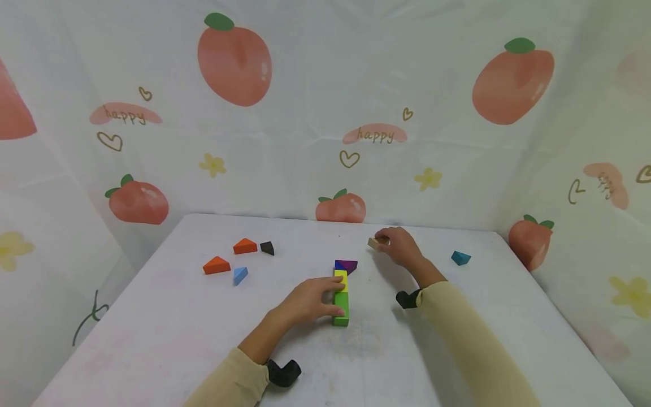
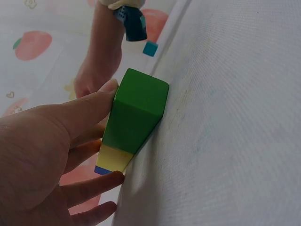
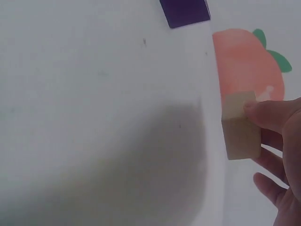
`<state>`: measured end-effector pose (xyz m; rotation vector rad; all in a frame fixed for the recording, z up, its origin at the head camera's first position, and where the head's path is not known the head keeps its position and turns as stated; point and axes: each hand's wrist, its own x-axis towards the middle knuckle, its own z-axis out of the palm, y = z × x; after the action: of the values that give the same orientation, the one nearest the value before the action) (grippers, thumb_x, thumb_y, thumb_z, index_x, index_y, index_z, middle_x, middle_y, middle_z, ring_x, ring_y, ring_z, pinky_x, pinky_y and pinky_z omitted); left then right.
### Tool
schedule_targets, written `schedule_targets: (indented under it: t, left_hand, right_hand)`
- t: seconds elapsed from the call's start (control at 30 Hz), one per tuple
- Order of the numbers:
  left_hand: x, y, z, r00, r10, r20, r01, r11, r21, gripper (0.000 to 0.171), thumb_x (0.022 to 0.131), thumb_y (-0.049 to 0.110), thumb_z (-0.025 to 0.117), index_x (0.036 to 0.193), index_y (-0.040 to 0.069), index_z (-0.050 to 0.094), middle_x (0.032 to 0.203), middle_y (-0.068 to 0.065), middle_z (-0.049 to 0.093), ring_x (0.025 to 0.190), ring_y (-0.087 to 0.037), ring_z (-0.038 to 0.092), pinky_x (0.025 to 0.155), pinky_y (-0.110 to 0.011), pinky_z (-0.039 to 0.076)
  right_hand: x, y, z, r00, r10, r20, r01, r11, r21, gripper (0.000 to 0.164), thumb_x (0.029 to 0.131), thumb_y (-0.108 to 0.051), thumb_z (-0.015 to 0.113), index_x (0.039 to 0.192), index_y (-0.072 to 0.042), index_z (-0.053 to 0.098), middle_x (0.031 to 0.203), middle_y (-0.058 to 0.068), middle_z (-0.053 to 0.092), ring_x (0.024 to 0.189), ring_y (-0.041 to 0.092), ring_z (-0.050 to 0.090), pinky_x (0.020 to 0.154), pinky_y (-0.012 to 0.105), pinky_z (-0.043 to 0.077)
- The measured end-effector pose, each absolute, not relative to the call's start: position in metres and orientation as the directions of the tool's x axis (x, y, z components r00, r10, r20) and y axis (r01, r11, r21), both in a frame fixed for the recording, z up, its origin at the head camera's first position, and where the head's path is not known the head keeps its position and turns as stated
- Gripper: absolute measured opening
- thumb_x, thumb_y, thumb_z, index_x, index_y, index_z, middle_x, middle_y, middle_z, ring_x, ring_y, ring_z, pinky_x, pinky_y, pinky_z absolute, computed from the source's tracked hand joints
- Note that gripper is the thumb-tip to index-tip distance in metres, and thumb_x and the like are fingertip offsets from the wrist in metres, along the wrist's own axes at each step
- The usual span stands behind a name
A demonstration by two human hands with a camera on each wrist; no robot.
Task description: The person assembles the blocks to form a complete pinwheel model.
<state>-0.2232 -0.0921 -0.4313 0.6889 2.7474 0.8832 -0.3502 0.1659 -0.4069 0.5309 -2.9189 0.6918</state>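
A green block [image 1: 341, 310] and a yellow block [image 1: 343, 281] lie end to end in a row. At the row's far end sit a blue triangular block [image 1: 339, 264] and a purple triangular block [image 1: 349, 265]. My left hand [image 1: 308, 298] rests against the row's left side, thumb at the green block and forefinger across the yellow one, fingers fairly straight. Farther back on the right, my right hand [image 1: 400, 247] pinches a plain wooden block [image 3: 241, 132] between thumb and fingers. In the right wrist view, the block's near end sticks out from the grip.
On the left of the white table [image 1: 168, 316] lie two orange triangular blocks [image 1: 245, 246], a black block [image 1: 267, 248] and a light blue triangular block [image 1: 241, 276]. A teal block [image 1: 460, 258] lies at the far right. Behind the table hangs a fruit-printed cloth [image 1: 295, 130].
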Motion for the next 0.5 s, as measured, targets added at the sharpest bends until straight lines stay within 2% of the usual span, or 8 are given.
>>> schedule_targets:
  t: [0.5]
  left_hand:
    - [-0.223,-0.091,-0.432,-0.887,0.461,-0.029,0.359,0.727,0.585,0.062,0.081,0.045,0.076,0.136,0.021,0.060,0.143,0.009,0.050,0.136,-0.020,0.041,0.107,-0.044,0.037]
  right_hand:
    - [-0.359,0.131,-0.419,-0.944,-0.305,0.128,-0.330,0.838,-0.435,0.026,0.090,-0.013,0.071,0.114,-0.006,0.070,0.110,0.009,0.068,0.104,0.028,0.055,0.098,0.046,0.045]
